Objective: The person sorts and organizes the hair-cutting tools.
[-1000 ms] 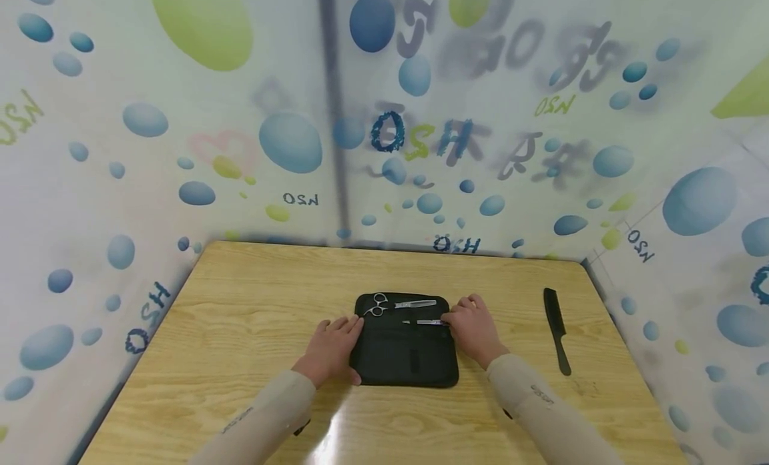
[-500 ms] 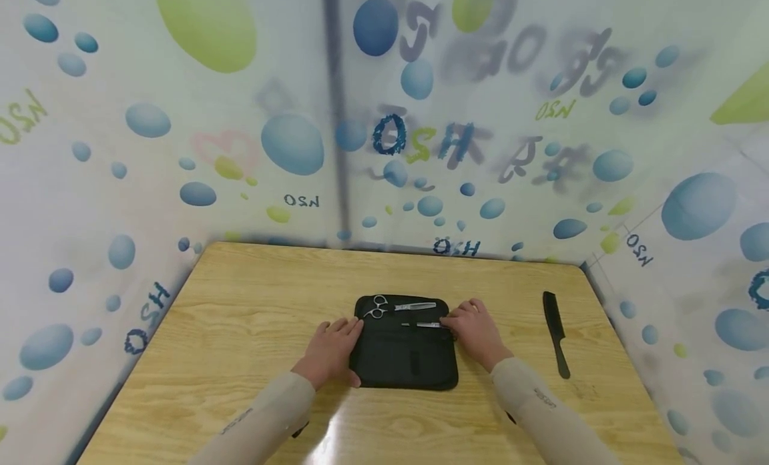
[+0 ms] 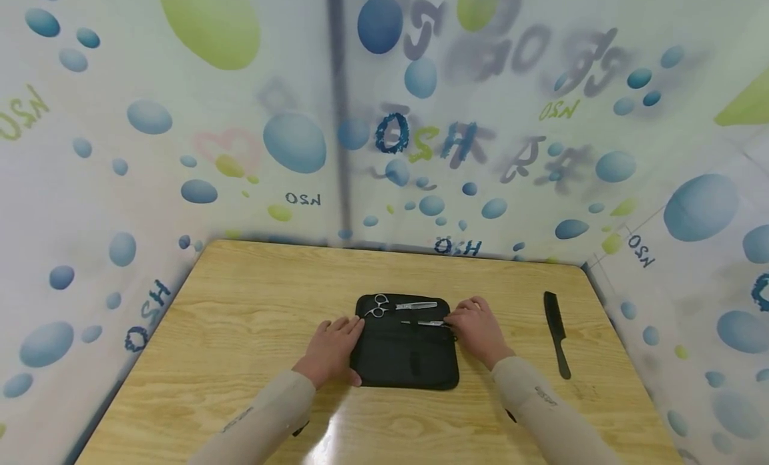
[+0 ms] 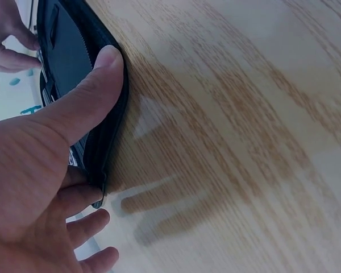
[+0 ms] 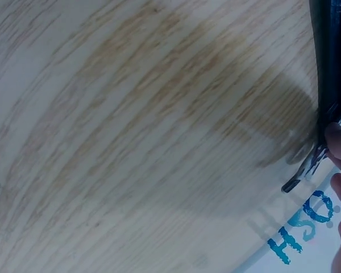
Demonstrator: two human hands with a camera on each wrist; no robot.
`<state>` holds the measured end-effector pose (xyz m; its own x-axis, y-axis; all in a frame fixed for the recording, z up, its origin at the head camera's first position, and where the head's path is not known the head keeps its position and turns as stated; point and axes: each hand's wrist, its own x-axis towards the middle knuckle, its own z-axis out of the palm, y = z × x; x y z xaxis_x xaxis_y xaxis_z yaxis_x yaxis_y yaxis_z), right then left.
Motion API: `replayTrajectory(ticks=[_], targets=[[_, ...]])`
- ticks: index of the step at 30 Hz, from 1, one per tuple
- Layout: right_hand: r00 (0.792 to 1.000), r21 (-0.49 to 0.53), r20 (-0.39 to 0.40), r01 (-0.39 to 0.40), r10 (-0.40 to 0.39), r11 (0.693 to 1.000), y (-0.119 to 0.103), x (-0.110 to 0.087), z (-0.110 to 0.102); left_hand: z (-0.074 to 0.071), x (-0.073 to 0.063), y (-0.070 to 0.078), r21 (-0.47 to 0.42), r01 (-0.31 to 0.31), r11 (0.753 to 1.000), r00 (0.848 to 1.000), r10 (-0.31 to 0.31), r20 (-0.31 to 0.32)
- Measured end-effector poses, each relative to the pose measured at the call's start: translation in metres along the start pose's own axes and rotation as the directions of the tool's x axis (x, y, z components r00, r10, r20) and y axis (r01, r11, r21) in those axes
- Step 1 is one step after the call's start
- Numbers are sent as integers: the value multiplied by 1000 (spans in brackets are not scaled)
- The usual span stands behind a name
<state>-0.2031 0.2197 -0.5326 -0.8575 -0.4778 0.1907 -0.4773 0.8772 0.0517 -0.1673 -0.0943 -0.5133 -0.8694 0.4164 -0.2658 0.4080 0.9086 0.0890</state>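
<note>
Left hand (image 3: 329,351) is loose-fingered, thumb pressing the case (image 3: 387,361) beside it. Right hand (image 3: 478,330) pinches scissors (image 3: 431,323); I'd slide 'em level.

Pale walls (image 3: 294,71), dotted with blue and green spots (image 3: 294,142), behind and to both sides of a wood table (image 3: 258,278). Blue and green letters (image 3: 459,143) among the spots; larger, blurred grey letters (image 3: 495,58) high at the back. A dark upright stripe (image 3: 338,118) down the back wall, left of centre, with a faint pink heart (image 3: 207,143) farther left. Brown-streaked grain (image 4: 233,85) on the table, bright glare (image 3: 326,441) on its near part.
</note>
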Motion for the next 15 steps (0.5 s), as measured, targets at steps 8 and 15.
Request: replayTrajectory(ticks=[8, 15], targets=[[1000, -42, 12, 1, 0, 999, -5, 3, -1, 1, 0, -1, 10, 2, 1000, 1000, -2, -3], [1000, -40, -11, 28, -28, 999, -4, 2, 1, 2, 1, 0, 14, 9, 1000, 1000, -9, 8]])
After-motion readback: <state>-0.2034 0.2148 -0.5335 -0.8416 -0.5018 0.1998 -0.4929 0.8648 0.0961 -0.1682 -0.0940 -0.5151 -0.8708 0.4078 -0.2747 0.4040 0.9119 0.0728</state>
